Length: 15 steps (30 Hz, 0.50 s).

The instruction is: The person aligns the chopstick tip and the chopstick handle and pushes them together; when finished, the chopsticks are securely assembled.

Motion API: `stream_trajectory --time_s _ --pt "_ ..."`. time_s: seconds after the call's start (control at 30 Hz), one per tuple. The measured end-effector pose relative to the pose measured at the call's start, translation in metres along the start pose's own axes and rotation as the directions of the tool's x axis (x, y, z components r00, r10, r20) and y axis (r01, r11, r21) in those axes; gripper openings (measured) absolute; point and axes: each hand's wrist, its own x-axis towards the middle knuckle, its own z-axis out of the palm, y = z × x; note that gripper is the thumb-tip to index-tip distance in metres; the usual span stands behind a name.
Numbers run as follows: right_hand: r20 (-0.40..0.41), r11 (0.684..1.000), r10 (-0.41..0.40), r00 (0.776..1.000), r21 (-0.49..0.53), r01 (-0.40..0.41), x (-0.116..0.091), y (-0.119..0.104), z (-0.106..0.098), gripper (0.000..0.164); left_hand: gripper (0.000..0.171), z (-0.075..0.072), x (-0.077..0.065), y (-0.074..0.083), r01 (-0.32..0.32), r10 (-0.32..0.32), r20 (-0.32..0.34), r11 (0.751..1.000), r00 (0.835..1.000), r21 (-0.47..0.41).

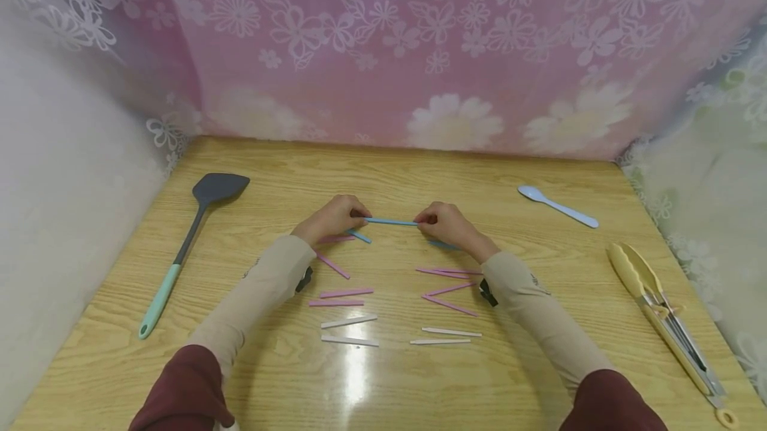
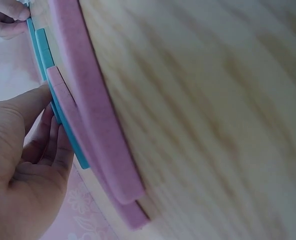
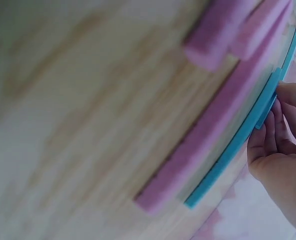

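Observation:
Between the two hands stretches a thin blue stick (image 1: pixel 391 221), roughly level across the table. My left hand (image 1: pixel 335 216) pinches its left end, and my right hand (image 1: pixel 451 224) pinches its right end between thumb and fingers. Below the left hand lies another blue stick (image 1: pixel 361 236), partly covered by that hand. A further blue stick (image 1: pixel 442 244) lies under the right hand; the right wrist view shows it beside a pink stick (image 3: pixel 203 135). Pink sticks (image 2: pixel 95 100) lie close to the left hand in the left wrist view.
Several pink sticks (image 1: pixel 341 303) and white sticks (image 1: pixel 349 340) lie in two columns nearer the body. A dark spatula (image 1: pixel 198 224) with a mint handle lies at left. At right are a pale blue spoon (image 1: pixel 563 208) and cream-tipped tongs (image 1: pixel 659 314). A pink floral curtain (image 1: pixel 383 51) hangs behind.

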Motion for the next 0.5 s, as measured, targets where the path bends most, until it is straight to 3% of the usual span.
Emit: stream_trajectory --time_s 0.5 --pt "0.004 1.0 0.013 1.0 0.014 -0.013 -0.0011 -0.0018 -0.0001 0.017 0.025 0.0002 0.0006 -0.0003 0.016 -0.016 -0.001 1.0 1.0 0.009"
